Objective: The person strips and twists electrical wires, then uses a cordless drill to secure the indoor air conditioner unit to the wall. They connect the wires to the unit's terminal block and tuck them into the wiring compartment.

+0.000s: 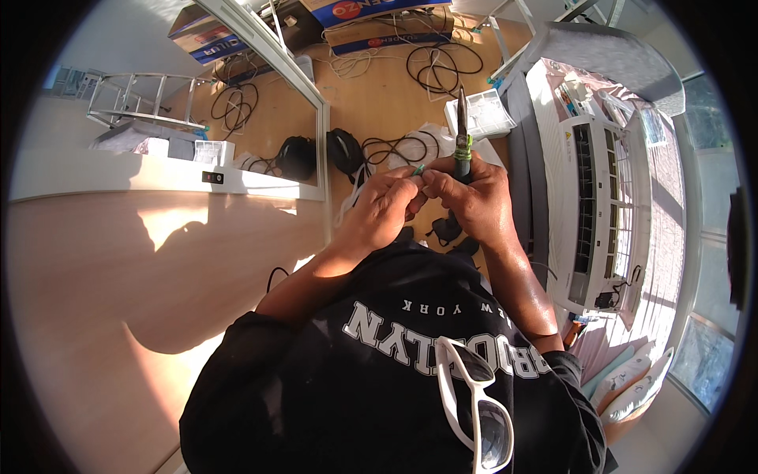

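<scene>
My two hands meet in front of my chest. My right hand (480,199) is closed round the dark handles of a pair of long-nose pliers (462,130), which point away from me with their jaws up. Bright green wrapping shows near the pliers' joint. Between the fingertips of both hands sits a small green piece (419,169), too small to name. My left hand (382,208) pinches at it, its fingers curled and partly hidden. The right thumb and forefinger touch the same spot.
An opened white air conditioner unit (594,213) lies on the bed at right. Black cables (446,69) coil on the wooden floor beside a white plastic tray (483,115). Cardboard boxes (391,33) stand at the far side. A framed mirror (325,142) is at left. White sunglasses (476,379) hang on my shirt.
</scene>
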Demonstrator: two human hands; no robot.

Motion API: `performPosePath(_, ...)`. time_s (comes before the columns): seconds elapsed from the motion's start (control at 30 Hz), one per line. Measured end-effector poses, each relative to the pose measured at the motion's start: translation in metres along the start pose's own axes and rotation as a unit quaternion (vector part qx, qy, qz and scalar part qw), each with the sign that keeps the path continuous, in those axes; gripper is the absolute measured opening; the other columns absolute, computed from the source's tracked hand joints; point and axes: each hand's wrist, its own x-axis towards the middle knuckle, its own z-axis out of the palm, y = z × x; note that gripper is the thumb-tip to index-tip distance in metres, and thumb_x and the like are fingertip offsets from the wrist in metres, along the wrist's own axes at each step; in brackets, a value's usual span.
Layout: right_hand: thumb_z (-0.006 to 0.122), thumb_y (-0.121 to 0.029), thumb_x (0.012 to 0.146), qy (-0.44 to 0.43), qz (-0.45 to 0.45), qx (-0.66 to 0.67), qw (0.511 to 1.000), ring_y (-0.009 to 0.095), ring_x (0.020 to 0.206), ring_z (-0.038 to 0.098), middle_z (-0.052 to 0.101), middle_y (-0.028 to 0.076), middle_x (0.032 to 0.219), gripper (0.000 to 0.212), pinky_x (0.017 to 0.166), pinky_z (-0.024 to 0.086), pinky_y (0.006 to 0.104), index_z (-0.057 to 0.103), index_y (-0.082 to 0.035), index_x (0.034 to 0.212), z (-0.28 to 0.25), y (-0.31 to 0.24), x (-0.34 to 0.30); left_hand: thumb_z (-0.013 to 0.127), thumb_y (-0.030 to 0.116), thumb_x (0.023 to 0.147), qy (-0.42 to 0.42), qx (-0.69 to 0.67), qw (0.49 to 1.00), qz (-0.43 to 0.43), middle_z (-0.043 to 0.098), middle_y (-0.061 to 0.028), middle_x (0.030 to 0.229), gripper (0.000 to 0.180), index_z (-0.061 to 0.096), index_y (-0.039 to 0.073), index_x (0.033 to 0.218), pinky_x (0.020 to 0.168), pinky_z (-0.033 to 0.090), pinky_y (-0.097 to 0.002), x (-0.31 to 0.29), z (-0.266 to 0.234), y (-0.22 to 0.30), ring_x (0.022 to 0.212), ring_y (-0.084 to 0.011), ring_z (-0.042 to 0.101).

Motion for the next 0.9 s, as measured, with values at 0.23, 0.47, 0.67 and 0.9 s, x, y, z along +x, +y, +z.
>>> performPosePath(0.23,0.083,-0.025,0.097,0.062,0.047,-0.057,0.995,0.013,0.070,0.067,0.072,0.009,0.085,0.025,0.068,0.056,0.0323,0.080,-0.001,0.103,0.007,0.009,-0.008,0.058,0.025,0.113,0.075,0.060,0.991,0.090,0.062,0.0006,0.080,0.029,0.071,-0.001,0.110,0.070,0.049,-0.0252,0.003,-0.005,-0.022,0.076,-0.0073,0.058)
performPosePath(0.47,0.084,-0.025,0.096,0.030,0.077,-0.029,0.996,0.015,0.070,0.067,0.070,0.009,0.085,0.023,0.066,0.055,0.0329,0.080,-0.004,0.103,0.006,0.018,-0.008,0.059,0.020,0.113,0.068,0.018,0.997,0.027,0.062,0.0008,0.085,0.022,0.070,0.002,0.113,0.072,0.048,-0.0249,0.004,-0.014,-0.023,0.076,-0.0068,0.055)
performPosePath(0.67,0.084,-0.018,0.091,-0.026,-0.217,-0.165,0.962,0.025,0.096,0.065,0.070,0.006,0.076,0.015,0.084,0.053,0.0417,0.079,-0.004,0.089,0.009,0.030,-0.022,0.064,0.019,0.107,0.092,-0.261,0.960,-0.042,0.054,0.0038,0.082,0.015,0.067,0.005,0.110,0.069,0.047,-0.0257,0.019,-0.016,-0.020,0.074,-0.0076,0.050)
performPosePath(0.9,0.087,-0.032,0.089,-0.068,-0.160,-0.315,0.933,0.037,0.110,0.064,0.072,0.015,0.080,0.032,0.093,0.054,0.0472,0.077,-0.002,0.083,-0.039,0.043,-0.004,0.057,0.012,0.103,-0.061,-0.361,0.928,-0.073,0.042,0.0035,0.065,0.013,0.064,0.004,0.111,0.058,0.034,-0.0292,0.016,-0.035,-0.007,0.056,-0.0084,0.037)
